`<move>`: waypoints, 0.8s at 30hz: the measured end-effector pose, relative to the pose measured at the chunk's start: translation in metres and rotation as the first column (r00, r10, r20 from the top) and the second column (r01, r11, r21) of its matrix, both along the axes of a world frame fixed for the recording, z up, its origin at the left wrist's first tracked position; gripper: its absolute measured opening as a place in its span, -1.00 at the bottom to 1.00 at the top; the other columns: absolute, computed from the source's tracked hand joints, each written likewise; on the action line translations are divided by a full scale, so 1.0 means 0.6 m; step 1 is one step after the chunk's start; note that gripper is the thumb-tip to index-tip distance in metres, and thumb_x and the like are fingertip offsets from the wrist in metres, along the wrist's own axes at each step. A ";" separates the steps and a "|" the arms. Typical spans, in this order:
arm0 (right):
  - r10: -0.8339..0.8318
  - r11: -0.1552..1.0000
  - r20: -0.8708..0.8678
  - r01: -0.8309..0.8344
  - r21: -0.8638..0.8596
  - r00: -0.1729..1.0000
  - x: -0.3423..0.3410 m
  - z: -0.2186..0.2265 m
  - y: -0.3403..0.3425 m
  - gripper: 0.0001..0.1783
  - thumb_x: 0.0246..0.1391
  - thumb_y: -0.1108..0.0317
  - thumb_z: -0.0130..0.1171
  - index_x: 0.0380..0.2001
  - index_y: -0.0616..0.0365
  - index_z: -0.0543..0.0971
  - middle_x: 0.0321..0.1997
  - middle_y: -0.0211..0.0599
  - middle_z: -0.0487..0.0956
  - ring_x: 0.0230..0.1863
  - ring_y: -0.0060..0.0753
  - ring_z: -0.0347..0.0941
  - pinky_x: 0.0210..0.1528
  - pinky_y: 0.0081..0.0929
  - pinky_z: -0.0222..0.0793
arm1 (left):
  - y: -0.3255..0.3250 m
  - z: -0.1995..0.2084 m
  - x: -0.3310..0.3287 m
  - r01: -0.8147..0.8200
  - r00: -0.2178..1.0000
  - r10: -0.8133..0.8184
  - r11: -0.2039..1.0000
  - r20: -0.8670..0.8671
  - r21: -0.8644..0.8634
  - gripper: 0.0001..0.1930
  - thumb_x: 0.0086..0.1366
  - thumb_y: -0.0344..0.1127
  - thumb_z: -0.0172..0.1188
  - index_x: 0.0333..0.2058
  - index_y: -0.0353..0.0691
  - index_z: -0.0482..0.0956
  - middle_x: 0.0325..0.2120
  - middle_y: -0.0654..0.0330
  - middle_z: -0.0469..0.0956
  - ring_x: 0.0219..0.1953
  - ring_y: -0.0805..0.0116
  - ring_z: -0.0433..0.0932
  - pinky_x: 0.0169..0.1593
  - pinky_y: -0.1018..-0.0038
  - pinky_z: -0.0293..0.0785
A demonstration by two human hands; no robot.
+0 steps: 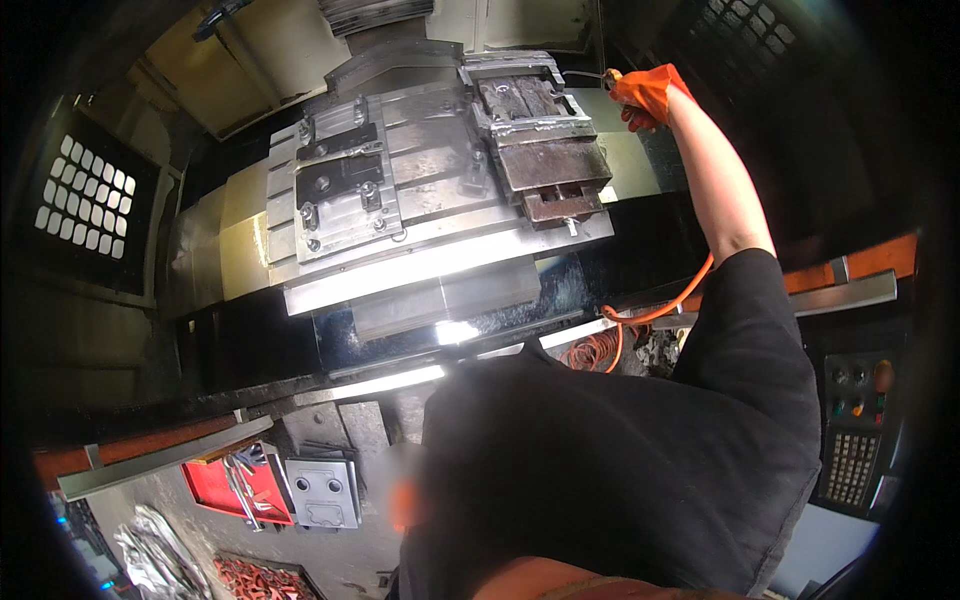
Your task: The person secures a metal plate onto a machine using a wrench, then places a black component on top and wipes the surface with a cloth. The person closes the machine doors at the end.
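My right hand (647,95), in an orange glove, is closed around an air blow gun (612,77) at the far right. Its thin nozzle reaches left to the back edge of a machine vise (553,160). The vise sits on the right end of a slotted metal machine table (435,165). An orange air hose (690,290) comes out from behind my right arm. A blurred orange patch (403,503) beside my body looks like part of my left glove; its fingers cannot be made out.
A bolted fixture plate (345,195) stands on the table's left half. The machine's front sill (370,383) runs before my body. Below left lie a red tray (215,490) of tools and a grey plate (325,493) with two holes. A control panel (855,430) is at right.
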State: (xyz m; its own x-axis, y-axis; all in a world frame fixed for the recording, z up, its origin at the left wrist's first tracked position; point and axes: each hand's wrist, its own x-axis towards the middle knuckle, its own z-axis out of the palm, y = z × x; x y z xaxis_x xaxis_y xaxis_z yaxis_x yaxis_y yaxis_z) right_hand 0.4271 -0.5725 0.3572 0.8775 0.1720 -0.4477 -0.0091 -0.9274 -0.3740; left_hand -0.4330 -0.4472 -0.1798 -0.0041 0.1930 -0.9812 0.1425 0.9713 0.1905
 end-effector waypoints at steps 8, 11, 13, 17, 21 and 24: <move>0.111 0.974 -0.044 -0.118 -0.194 0.993 -0.060 0.088 -0.038 -0.61 0.27 0.00 0.15 -0.23 0.16 0.57 -0.39 -0.23 0.69 -0.64 -0.46 0.51 -0.63 -0.47 0.41 | 0.029 -0.027 -0.003 0.068 0.998 -0.068 0.997 0.012 -0.036 -0.72 0.43 0.02 0.01 -0.32 -0.02 0.51 -0.41 0.21 0.49 -0.33 0.15 0.50 -0.21 0.29 0.42; 0.099 0.973 -0.096 -0.117 -0.201 0.990 -0.073 0.093 -0.055 -0.62 0.26 0.02 0.15 -0.20 0.16 0.57 -0.37 -0.22 0.70 -0.63 -0.46 0.51 -0.62 -0.48 0.40 | 0.039 -0.032 0.001 0.096 0.995 -0.095 0.994 0.011 -0.051 -0.70 0.44 0.02 -0.02 -0.33 -0.02 0.50 -0.41 0.21 0.48 -0.34 0.14 0.49 -0.23 0.28 0.41; 0.066 0.977 -0.058 -0.077 -0.200 0.996 -0.086 0.089 -0.054 -0.62 0.26 0.03 0.15 -0.22 0.17 0.58 -0.37 -0.21 0.70 -0.63 -0.47 0.52 -0.62 -0.48 0.39 | 0.043 -0.036 0.006 0.103 0.995 -0.102 0.993 0.017 -0.055 -0.69 0.45 0.03 -0.03 -0.33 -0.02 0.50 -0.41 0.21 0.48 -0.35 0.14 0.48 -0.24 0.28 0.41; 0.107 0.972 -0.091 -0.124 -0.201 0.990 -0.103 0.095 -0.049 -0.61 0.26 0.04 0.14 -0.28 0.20 0.60 -0.40 -0.21 0.70 -0.63 -0.47 0.51 -0.62 -0.47 0.37 | 0.043 -0.043 0.010 0.103 0.994 -0.101 0.992 0.031 -0.070 -0.67 0.47 0.04 -0.07 -0.35 -0.02 0.48 -0.41 0.20 0.46 -0.37 0.13 0.47 -0.26 0.27 0.39; 0.081 0.976 -0.104 -0.100 -0.193 0.991 -0.097 0.089 -0.057 -0.59 0.28 0.01 0.12 -0.29 0.20 0.60 -0.42 -0.22 0.69 -0.67 -0.50 0.46 -0.63 -0.48 0.33 | 0.058 -0.048 0.006 0.107 0.993 -0.103 0.991 0.052 -0.079 -0.65 0.48 0.05 -0.10 -0.36 -0.02 0.47 -0.42 0.20 0.45 -0.39 0.12 0.46 -0.28 0.26 0.38; 0.172 0.968 -0.199 -0.203 -0.148 0.965 -0.100 0.101 -0.060 -0.57 0.28 -0.02 0.12 -0.29 0.18 0.60 -0.41 -0.24 0.70 -0.69 -0.55 0.42 -0.63 -0.49 0.31 | 0.070 -0.050 -0.006 0.119 0.989 -0.111 0.989 0.094 -0.089 -0.64 0.49 0.06 -0.12 -0.37 -0.02 0.46 -0.42 0.20 0.44 -0.40 0.11 0.45 -0.30 0.26 0.38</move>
State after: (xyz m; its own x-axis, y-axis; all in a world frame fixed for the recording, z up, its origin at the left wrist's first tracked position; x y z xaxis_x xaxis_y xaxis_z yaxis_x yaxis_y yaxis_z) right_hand 0.3673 -0.6086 0.4179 0.7368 0.2357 -0.6336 0.1171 -0.9676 -0.2237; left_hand -0.4367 -0.4055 -0.2100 0.0999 0.0936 -0.9906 0.2412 0.9636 0.1154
